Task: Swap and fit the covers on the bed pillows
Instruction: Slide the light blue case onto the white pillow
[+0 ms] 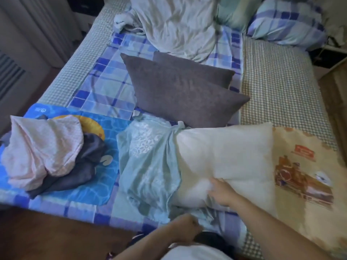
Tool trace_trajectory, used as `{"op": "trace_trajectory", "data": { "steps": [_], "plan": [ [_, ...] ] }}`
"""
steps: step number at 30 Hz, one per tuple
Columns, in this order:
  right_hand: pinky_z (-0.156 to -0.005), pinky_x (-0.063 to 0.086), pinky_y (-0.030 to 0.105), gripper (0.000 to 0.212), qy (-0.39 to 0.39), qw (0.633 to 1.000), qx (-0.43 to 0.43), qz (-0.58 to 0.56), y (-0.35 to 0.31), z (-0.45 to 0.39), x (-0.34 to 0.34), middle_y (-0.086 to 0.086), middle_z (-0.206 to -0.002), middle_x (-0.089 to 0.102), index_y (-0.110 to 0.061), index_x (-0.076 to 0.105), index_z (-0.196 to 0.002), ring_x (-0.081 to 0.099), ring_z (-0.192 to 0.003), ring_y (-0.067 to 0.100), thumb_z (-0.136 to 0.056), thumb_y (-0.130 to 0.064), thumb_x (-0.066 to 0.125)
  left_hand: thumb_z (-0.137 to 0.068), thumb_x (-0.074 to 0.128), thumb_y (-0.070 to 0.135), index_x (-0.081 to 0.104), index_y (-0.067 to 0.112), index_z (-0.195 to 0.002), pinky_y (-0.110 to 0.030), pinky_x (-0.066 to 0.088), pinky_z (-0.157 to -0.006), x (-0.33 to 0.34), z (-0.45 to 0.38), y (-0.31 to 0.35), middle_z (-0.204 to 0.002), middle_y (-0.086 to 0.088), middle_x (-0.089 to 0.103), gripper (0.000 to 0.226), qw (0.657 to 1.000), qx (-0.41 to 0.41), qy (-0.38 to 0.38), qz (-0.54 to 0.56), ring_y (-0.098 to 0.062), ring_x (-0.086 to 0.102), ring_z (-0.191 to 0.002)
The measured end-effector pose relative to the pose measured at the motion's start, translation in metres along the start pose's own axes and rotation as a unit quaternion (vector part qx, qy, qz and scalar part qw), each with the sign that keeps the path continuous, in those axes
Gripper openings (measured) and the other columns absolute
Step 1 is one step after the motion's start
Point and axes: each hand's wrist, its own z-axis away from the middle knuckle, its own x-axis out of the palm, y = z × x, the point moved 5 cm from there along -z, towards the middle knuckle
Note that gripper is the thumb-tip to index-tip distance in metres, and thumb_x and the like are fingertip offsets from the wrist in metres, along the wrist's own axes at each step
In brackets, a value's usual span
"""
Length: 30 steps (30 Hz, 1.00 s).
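While left hand (187,223) grips teal cover (150,166), right hand (221,192) presses white pillow (234,152).

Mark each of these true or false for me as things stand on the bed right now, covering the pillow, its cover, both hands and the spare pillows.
1. The light green cover encloses the whole white pillow. False: it covers only the pillow's left end; most of the pillow is bare.
2. The left hand grips the cover's near edge. True.
3. The right hand rests on the grey pillows. False: it lies on the white pillow's near edge.
4. Two grey pillows lie beyond the white pillow. True.
5. The pink cloth lies to the right of the white pillow. False: it is heaped to the left, on the blue mat.
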Motion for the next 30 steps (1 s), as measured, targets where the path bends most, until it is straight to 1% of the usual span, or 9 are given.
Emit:
{"op": "trace_trajectory", "data": {
  "steps": [3, 7, 11, 16, 18, 20, 25, 28, 30],
  "plan": [
    [-0.104, 0.041, 0.034, 0.063, 0.071, 0.996, 0.040, -0.029, 0.021, 0.015, 0.032, 0.016, -0.139, 0.050, -0.019, 0.040, -0.148, 0.047, -0.127, 0.035, -0.086, -0.026, 0.048, -0.098, 0.053, 0.025, 0.060, 0.018, -0.079, -0.038, 0.055, -0.079, -0.057, -0.004, -0.060, -0.077, -0.003, 0.065, 0.021, 0.979, -0.041, 0.166, 0.107, -0.025, 0.065, -0.075],
    [-0.106, 0.041, 0.038, 0.049, 0.216, 0.965, 0.070, -0.131, 0.004, 0.010, -0.010, 0.013, -0.138, 0.042, -0.016, 0.048, -0.140, 0.043, -0.128, 0.033, -0.091, -0.014, 0.053, -0.095, 0.056, 0.034, 0.057, 0.017, -0.082, -0.040, 0.052, -0.073, -0.130, 0.008, -0.112, -0.077, -0.003, 0.067, 0.022, 0.940, -0.087, 0.326, 0.060, -0.025, 0.064, -0.075],
    [-0.109, 0.034, 0.043, 0.058, 0.325, 0.924, 0.138, -0.145, 0.049, 0.012, -0.063, 0.014, -0.152, 0.027, -0.012, 0.036, -0.147, 0.030, -0.138, 0.036, -0.094, -0.021, 0.057, -0.090, 0.055, 0.061, 0.054, 0.020, -0.079, -0.035, 0.047, -0.065, -0.126, -0.014, -0.052, -0.074, 0.004, 0.064, 0.042, 0.956, -0.021, 0.289, -0.040, -0.017, 0.061, -0.071],
    [-0.112, 0.033, 0.048, 0.110, 0.214, 0.894, 0.305, -0.251, 0.146, -0.002, -0.061, 0.018, -0.158, 0.029, -0.014, 0.010, -0.156, 0.032, -0.142, 0.042, -0.078, -0.067, 0.068, -0.095, 0.036, 0.062, 0.055, 0.019, -0.099, -0.037, 0.044, -0.074, -0.083, -0.056, -0.009, -0.101, -0.005, 0.067, 0.047, 0.944, -0.089, 0.269, -0.168, -0.026, 0.057, -0.084],
    [-0.106, 0.041, 0.046, 0.098, 0.189, 0.897, 0.299, -0.264, 0.161, -0.008, -0.051, 0.018, -0.144, 0.048, -0.009, 0.028, -0.146, 0.050, -0.127, 0.041, -0.078, -0.067, 0.069, -0.099, 0.037, 0.033, 0.051, 0.018, -0.093, -0.038, 0.047, -0.077, -0.086, -0.062, -0.011, -0.104, -0.008, 0.067, 0.022, 0.945, -0.124, 0.264, -0.151, -0.029, 0.057, -0.086],
    [-0.088, 0.048, 0.041, 0.053, 0.204, 0.912, 0.252, -0.250, 0.156, -0.010, -0.056, 0.020, -0.122, 0.062, -0.004, 0.051, -0.120, 0.059, -0.101, 0.037, -0.094, -0.048, 0.060, -0.098, 0.037, 0.022, 0.047, 0.016, -0.083, -0.040, 0.047, -0.078, -0.086, -0.054, 0.004, -0.097, -0.011, 0.065, 0.019, 0.956, -0.096, 0.254, -0.111, -0.033, 0.058, -0.088],
    [-0.064, 0.041, 0.029, 0.021, 0.139, 0.939, 0.048, -0.311, 0.092, 0.060, -0.071, -0.001, -0.080, 0.066, -0.012, 0.070, -0.095, 0.063, -0.079, 0.023, -0.101, -0.024, 0.053, -0.090, 0.038, 0.033, 0.035, 0.018, -0.068, -0.043, 0.035, -0.066, -0.032, 0.010, 0.128, -0.071, -0.012, 0.054, 0.026, 0.960, 0.178, 0.209, -0.059, -0.031, 0.049, -0.072],
    [-0.073, 0.049, 0.031, 0.023, 0.119, 0.960, 0.002, -0.254, 0.095, 0.105, -0.059, 0.001, -0.082, 0.071, -0.010, 0.069, -0.090, 0.066, -0.083, 0.022, -0.101, -0.026, 0.055, -0.097, 0.041, 0.029, 0.033, 0.017, -0.069, -0.037, 0.031, -0.066, -0.002, -0.022, 0.137, -0.083, -0.013, 0.059, 0.031, 0.973, 0.101, 0.172, -0.113, -0.032, 0.054, -0.082],
    [-0.077, 0.045, 0.031, 0.024, 0.149, 0.954, 0.096, -0.242, 0.136, 0.095, -0.052, 0.010, -0.102, 0.071, -0.009, 0.067, -0.104, 0.064, -0.097, 0.030, -0.102, -0.027, 0.051, -0.100, 0.041, 0.025, 0.033, 0.016, -0.072, -0.035, 0.035, -0.070, 0.013, -0.050, 0.122, -0.096, -0.017, 0.062, 0.030, 0.976, 0.036, 0.149, -0.154, -0.034, 0.057, -0.091]
  ]
}}
